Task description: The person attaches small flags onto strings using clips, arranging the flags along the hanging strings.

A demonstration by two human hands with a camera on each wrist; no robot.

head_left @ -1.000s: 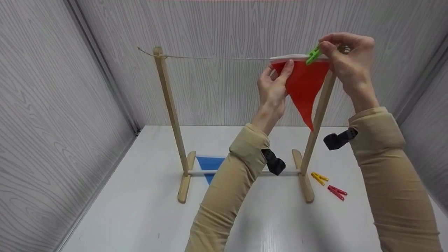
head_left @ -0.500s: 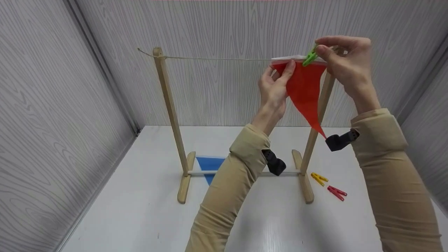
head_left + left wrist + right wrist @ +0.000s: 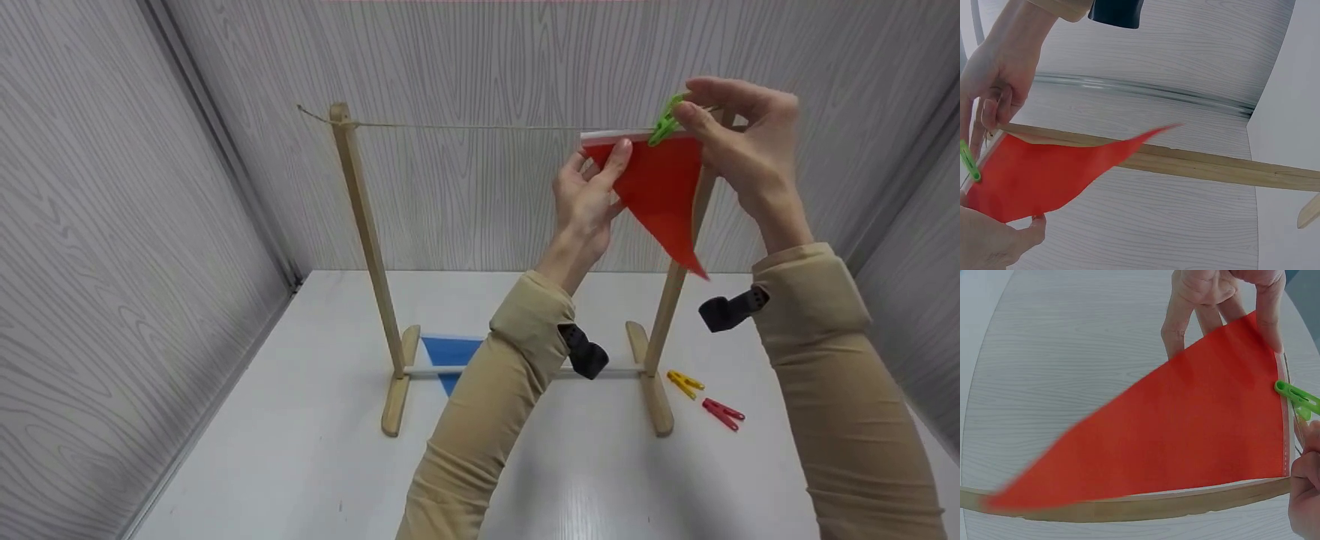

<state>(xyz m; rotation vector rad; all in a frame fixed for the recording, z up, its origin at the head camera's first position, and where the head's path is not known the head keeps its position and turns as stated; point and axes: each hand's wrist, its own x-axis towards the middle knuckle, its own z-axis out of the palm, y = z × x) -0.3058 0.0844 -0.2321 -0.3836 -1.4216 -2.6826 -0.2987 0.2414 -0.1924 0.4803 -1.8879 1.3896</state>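
Observation:
A red triangular pennant [image 3: 660, 191] with a white top band hangs point down at the right end of a string [image 3: 480, 127]. My left hand [image 3: 587, 199] pinches its upper left corner, thumb in front and fingers behind. Between thumb and fingers of my right hand [image 3: 754, 139] is a green clothespin [image 3: 666, 124], its tip over the pennant's top band. In the right wrist view the clothespin [image 3: 1297, 396] overlaps the white band and the string. Seen from the left wrist, the pennant [image 3: 1061, 174] stretches sideways in front of a wooden post [image 3: 1213, 163].
The string runs between two wooden posts, the left post [image 3: 367, 240] and the right post [image 3: 671, 300]. A blue pennant [image 3: 448, 351] lies under the white crossbar [image 3: 600, 369], partly behind my left sleeve. Yellow [image 3: 684, 382] and red [image 3: 724, 414] clothespins lie right of the stand.
The pennant's top edge has dropped slightly, and the string now shows just above it. Its lower tip has swung right. The clothespin has shifted slightly left, still held in my right hand.

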